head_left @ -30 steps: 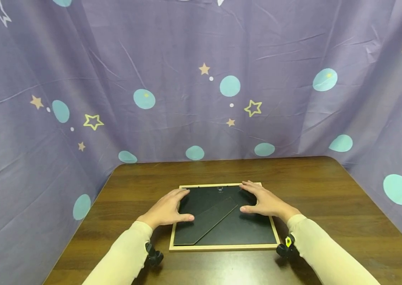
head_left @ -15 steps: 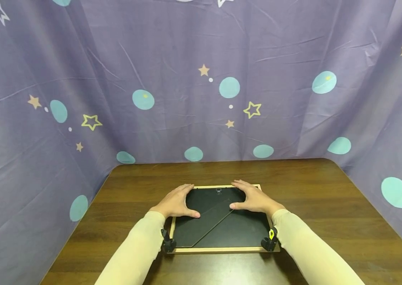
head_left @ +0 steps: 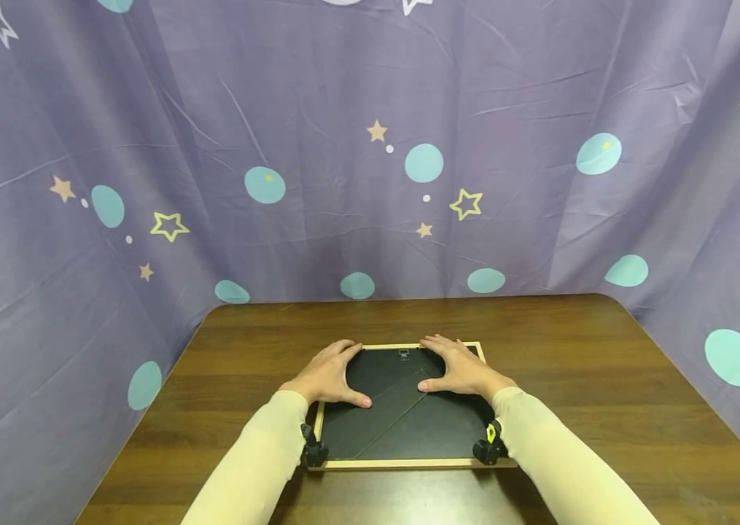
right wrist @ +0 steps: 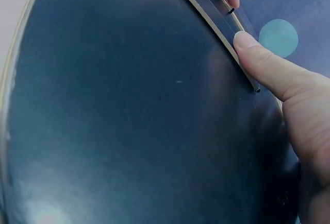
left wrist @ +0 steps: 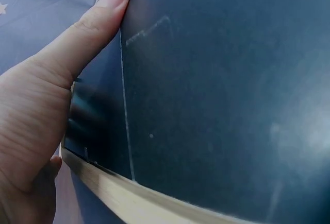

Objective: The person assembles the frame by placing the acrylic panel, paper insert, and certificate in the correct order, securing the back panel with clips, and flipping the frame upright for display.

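A picture frame with a pale wooden rim [head_left: 409, 464] lies on the table, its black backing board [head_left: 435, 434] facing up. My left hand [head_left: 325, 377] reaches over the left half, fingertips at the far rim and thumb above the board. On the right, my right hand [head_left: 464, 370] does likewise, its fingers relaxed and spread from the thumb. A small metal hanger [head_left: 404, 354] sits between the hands near the far rim. The black stand flap [head_left: 359, 430] runs diagonally across the board. In the right wrist view, the thumb [right wrist: 247, 41] overlaps the flap's edge; contact pressure cannot be told.
The brown wooden table [head_left: 579, 364] extends around the frame on all sides. A purple curtain [head_left: 317, 109] with stars and dots encloses the back and sides. Black wrist cameras hang below both cuffs, over the frame's near corners.
Both hands have come inward, toward each other, along the far rim of the picture frame. Over the last half second they have shifted only slightly. The picture frame stays in nearly the same place.
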{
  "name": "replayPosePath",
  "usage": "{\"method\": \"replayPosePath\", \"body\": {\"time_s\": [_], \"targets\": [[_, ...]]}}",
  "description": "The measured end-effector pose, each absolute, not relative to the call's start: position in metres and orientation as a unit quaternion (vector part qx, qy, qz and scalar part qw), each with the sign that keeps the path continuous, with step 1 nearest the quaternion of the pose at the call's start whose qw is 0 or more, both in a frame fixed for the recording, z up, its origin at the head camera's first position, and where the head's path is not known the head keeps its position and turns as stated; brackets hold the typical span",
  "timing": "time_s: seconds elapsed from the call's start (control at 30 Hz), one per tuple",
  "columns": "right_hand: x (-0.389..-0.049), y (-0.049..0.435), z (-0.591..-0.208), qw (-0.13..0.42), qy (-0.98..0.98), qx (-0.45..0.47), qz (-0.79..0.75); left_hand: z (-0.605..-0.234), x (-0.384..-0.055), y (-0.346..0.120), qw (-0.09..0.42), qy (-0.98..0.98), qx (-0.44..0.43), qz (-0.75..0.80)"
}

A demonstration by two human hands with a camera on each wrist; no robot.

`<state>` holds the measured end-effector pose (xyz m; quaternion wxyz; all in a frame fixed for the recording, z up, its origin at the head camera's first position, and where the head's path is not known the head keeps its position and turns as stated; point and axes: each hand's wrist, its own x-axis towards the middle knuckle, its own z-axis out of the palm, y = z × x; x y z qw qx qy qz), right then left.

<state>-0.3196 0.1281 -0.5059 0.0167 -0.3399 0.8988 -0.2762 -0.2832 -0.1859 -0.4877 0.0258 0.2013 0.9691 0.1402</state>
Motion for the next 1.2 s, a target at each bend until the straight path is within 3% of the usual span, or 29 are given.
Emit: {"method": "replayPosePath", "body": {"time_s": [1.2], "targets": [[-0.3202, 0.1254, -0.5100, 0.011, 0.900, -0.344, -0.269, -0.4833, -0.2843, -0.1825, 0.047, 0.966, 0.200, 0.155]]}}
